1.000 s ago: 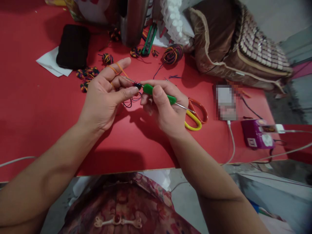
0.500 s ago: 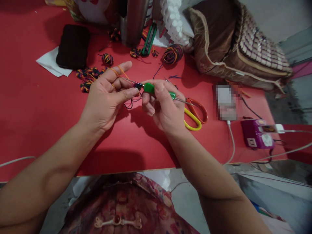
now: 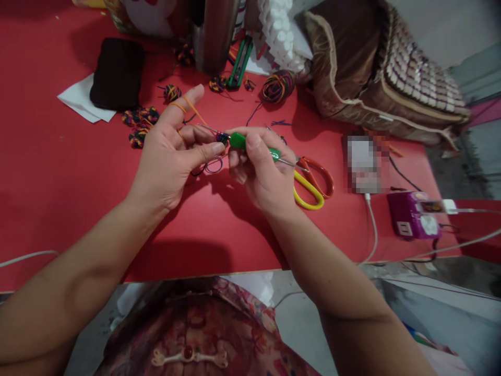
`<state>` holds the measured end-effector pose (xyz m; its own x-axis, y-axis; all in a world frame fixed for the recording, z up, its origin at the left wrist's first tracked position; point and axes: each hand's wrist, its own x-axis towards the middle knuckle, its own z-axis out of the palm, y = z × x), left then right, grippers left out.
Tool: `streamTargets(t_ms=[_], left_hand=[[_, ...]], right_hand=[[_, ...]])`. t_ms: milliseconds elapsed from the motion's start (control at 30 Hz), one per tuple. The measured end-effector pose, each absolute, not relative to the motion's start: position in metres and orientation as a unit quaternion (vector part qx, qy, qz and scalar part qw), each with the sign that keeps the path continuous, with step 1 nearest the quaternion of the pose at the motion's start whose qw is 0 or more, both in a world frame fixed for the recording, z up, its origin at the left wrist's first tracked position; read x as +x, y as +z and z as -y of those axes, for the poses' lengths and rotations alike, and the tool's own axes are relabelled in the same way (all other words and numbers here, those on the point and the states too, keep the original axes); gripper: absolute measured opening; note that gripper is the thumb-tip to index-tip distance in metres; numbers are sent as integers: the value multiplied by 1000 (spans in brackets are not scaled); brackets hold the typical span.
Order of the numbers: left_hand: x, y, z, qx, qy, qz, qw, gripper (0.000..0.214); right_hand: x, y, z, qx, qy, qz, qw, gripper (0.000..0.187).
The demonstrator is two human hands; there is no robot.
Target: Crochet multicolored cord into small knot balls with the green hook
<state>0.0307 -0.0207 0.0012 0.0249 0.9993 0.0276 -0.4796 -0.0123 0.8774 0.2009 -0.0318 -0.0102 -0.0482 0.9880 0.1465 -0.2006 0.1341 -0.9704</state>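
My left hand (image 3: 168,151) pinches a small dark crochet piece (image 3: 222,138) between thumb and fingers. Orange yarn (image 3: 192,108) loops round its raised index finger and runs down to the piece. My right hand (image 3: 262,167) is closed on a crochet hook with a green handle (image 3: 238,141); the hook's metal shaft reaches into the crochet piece, and its tip is hard to make out. Loose dark yarn ends (image 3: 213,165) dangle below the left thumb. Scissors (image 3: 313,183) with one red and one yellow handle lie just right of my right hand, their blades hidden beneath it.
Several multicoloured crocheted pieces (image 3: 140,125) lie left of my hands. Behind stand a yarn ball (image 3: 277,86), a green box cutter (image 3: 240,63) and a metal flask (image 3: 215,42). A black phone-like object (image 3: 118,73) rests on white paper. A purple power adapter (image 3: 413,215) with cables sits right.
My left index finger has shifted slightly left and up, drawing the orange yarn with it. The hook handle has moved a little left, and the dangling yarn ends have swung.
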Motion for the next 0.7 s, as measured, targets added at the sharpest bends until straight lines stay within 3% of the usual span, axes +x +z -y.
streamTargets(t_ms=[167,367,567,700], left_hand=[[29,-3,20,410,572,-362,611,87],[29,-2,22,412,567,-356,618,82],[24,6,19,380,547,-326,671,71],[13,10,13,401,502,-329,692,68]], right_hand=[[199,-13,37,-402,404,586,576,25],[200,-6,52,-427,264,671,546,20],[200,-5,58,-404,298,637,585,24],[194,-6,47,-408,465,518,591,24]])
